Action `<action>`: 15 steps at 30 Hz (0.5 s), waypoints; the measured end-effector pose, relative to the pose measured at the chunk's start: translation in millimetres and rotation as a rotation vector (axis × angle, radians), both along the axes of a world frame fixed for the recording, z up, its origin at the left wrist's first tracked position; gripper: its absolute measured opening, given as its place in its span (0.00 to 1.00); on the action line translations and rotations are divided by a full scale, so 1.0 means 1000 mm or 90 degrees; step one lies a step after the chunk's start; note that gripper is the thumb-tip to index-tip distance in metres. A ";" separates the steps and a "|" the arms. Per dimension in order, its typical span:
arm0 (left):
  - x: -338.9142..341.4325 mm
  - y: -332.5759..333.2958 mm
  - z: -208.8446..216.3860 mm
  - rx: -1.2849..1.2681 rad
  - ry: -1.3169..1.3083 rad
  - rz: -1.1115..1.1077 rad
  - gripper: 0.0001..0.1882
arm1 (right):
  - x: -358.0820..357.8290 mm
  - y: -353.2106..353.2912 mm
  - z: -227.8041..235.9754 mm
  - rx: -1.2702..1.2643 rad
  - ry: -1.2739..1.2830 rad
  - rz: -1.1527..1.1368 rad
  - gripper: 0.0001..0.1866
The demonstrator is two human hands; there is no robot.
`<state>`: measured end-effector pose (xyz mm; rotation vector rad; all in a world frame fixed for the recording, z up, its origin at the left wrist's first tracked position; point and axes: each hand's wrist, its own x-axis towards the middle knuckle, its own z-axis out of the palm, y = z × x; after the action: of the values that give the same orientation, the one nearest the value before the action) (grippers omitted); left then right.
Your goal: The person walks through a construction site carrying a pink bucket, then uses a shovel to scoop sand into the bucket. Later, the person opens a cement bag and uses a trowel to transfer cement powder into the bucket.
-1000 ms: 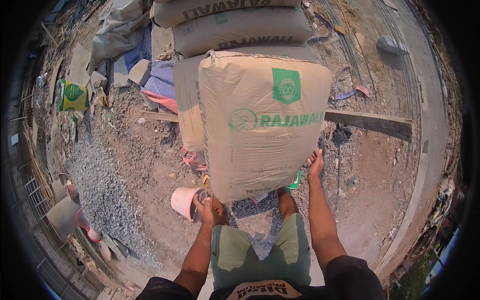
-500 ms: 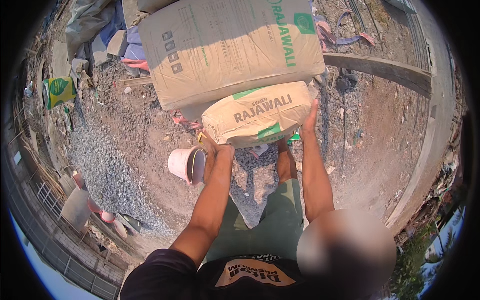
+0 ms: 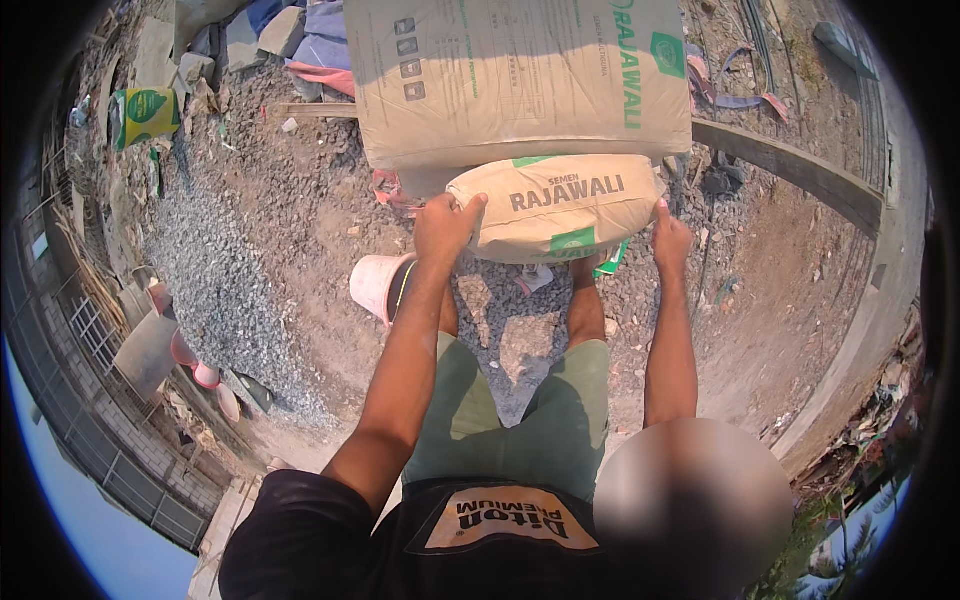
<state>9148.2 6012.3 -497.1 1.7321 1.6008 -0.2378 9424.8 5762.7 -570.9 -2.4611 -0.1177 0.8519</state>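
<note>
A tan paper cement sack (image 3: 560,205) with green patches stands close in front of me, its narrow end face toward me. My left hand (image 3: 447,228) is closed on its left corner, thumb on top. At the opposite corner, my right hand (image 3: 671,240) grips the edge with its fingers bent and thumb up. Directly behind lies a larger face of a tan cement sack (image 3: 530,80), flat and partly in shadow. How the two sacks touch underneath is hidden. Below the near sack, a green and white scrap (image 3: 612,260) shows by my leg.
A pale pink bucket (image 3: 375,285) lies tipped beside my left leg. Grey gravel (image 3: 225,270) is heaped at the left, near a yellow-green bag (image 3: 147,117). A wooden plank (image 3: 800,165) runs right from the sacks to a concrete edge (image 3: 880,270). Stones and cloth lie far left.
My left hand has moved up from the sack's lower left side to its corner. My right hand has changed from flat fingers along the side to a bent grip on the corner.
</note>
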 end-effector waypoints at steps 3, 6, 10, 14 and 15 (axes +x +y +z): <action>0.006 0.000 0.001 0.028 -0.001 -0.033 0.26 | 0.013 0.015 0.002 -0.059 -0.011 0.086 0.40; 0.001 0.000 -0.012 0.013 -0.049 -0.007 0.25 | 0.016 0.020 -0.005 -0.024 0.007 0.070 0.40; -0.011 -0.007 -0.029 0.025 -0.182 0.024 0.25 | 0.018 0.013 -0.013 0.004 0.039 0.054 0.37; -0.019 -0.020 -0.038 0.025 -0.255 0.075 0.24 | 0.006 0.010 -0.011 0.052 0.006 0.033 0.33; -0.022 -0.022 -0.040 0.021 -0.274 0.091 0.24 | 0.002 0.010 -0.010 0.049 0.020 0.034 0.33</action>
<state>9126.1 5989.8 -537.3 1.5533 1.4030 0.2203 9427.2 5772.8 -580.7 -2.3819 -0.2018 0.8923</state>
